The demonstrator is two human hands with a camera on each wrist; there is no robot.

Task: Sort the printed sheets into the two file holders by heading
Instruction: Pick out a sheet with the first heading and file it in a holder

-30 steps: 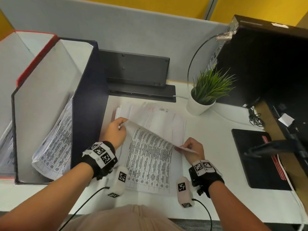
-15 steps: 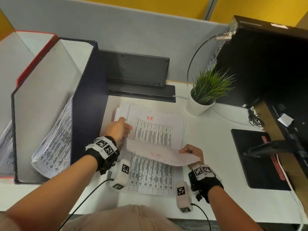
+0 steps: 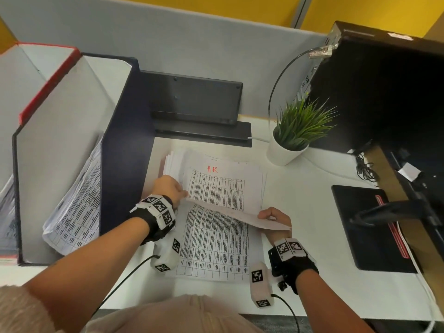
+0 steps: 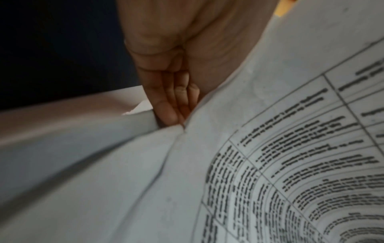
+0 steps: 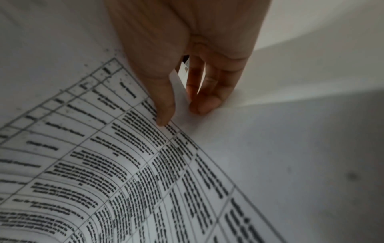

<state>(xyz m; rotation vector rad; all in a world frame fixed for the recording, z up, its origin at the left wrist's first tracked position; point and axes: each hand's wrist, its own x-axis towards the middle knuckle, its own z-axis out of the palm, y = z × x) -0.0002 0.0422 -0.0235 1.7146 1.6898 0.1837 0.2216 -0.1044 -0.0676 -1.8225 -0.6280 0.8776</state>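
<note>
White desk (image 3: 300, 195). On it: paper stack (image 3: 228, 186) mid, two file holders (image 3: 72, 140) left, potted plant (image 3: 288, 150) behind, black pad (image 3: 365, 224) right, monitor base (image 3: 204, 133) at back.

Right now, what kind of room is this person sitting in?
Most likely an office cubicle. A grey partition wall backs a white desk. On the desk stand two file holders with paper in them, beside a stack of printed sheets, a potted plant and a monitor base.
</note>
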